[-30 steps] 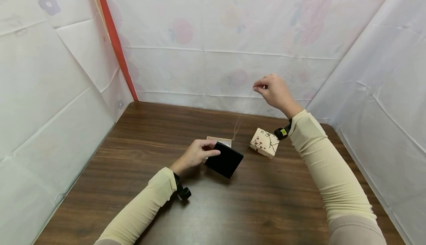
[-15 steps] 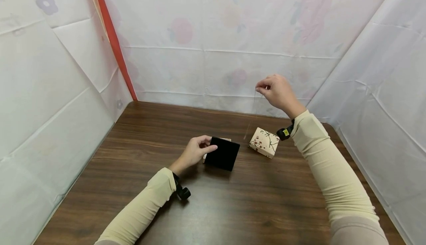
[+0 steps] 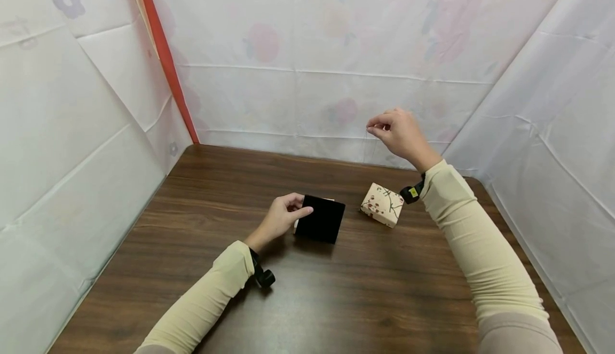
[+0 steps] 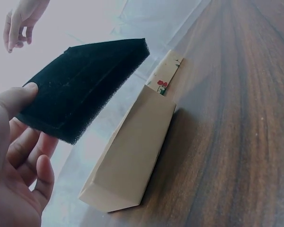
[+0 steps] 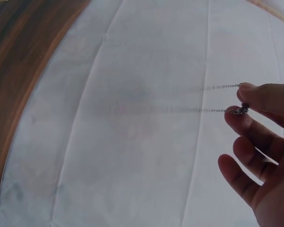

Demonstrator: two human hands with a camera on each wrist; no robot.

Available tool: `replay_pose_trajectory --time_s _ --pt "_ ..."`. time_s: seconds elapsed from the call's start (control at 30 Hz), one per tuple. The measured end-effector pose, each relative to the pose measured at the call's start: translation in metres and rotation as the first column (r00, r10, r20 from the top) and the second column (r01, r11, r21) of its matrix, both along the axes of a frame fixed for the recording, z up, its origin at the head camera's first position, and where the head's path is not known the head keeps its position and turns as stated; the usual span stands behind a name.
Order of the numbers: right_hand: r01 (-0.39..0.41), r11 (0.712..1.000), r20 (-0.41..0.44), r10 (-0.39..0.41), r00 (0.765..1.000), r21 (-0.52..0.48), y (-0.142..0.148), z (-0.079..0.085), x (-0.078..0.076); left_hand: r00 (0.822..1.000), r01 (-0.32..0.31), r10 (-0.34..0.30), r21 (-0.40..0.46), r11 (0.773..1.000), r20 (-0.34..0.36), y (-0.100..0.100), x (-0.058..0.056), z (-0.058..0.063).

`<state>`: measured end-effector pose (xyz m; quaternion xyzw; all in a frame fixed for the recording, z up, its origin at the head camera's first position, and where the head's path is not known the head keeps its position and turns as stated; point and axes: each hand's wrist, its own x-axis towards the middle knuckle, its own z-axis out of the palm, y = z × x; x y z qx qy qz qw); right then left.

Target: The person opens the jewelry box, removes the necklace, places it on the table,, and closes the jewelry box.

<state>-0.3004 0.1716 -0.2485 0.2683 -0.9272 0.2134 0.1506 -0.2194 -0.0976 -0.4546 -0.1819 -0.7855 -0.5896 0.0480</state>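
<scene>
My left hand [image 3: 280,219] pinches a black foam pad [image 3: 321,219] by its left edge, thumb on the near face. In the left wrist view the pad [image 4: 85,87] is thin, with a rough foam side, and is held tilted above an open-looking plain box base [image 4: 137,146]. In the head view the pad hides most of that base. My right hand [image 3: 399,132] is raised at the back and pinches a fine chain necklace [image 5: 220,110] between thumb and forefinger. Two strands hang from the fingertips, blurred lower down; its lower end is hard to make out.
A cream box lid [image 3: 383,204] with a printed red-blossom branch lies on the brown wooden table [image 3: 230,178], right of the pad and below my right hand. White patterned cloth [image 3: 307,65] encloses the table at the back and sides.
The black pad has turned more level and shifted slightly up and left, covering more of the box base. The necklace has swung from slanting left to hanging nearly straight; my right hand barely moved.
</scene>
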Motion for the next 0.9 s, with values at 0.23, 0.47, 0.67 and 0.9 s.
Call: replay_pose_trajectory --time_s 0.23,0.47,0.67,0.9 --pt "0.001 1.000 0.007 -0.001 1.000 0.000 0.004 -0.001 -0.001 0.996 -0.070 0.070 -0.009 0.998 0.052 -0.001 -0.001 0.002" --pt "0.005 1.000 0.026 -0.005 1.000 0.017 0.004 -0.003 0.002 0.990 -0.107 0.108 -0.019 0.994 0.085 -0.005 -0.003 -0.001" --pt "-0.030 0.999 0.093 0.027 0.995 0.025 0.005 -0.003 0.007 0.983 -0.120 0.124 -0.037 0.992 0.136 -0.008 -0.003 0.001" --pt "-0.059 0.997 0.146 0.052 0.988 0.042 0.008 -0.003 0.009 0.951 -0.214 0.221 -0.057 0.975 0.215 -0.010 -0.005 0.003"
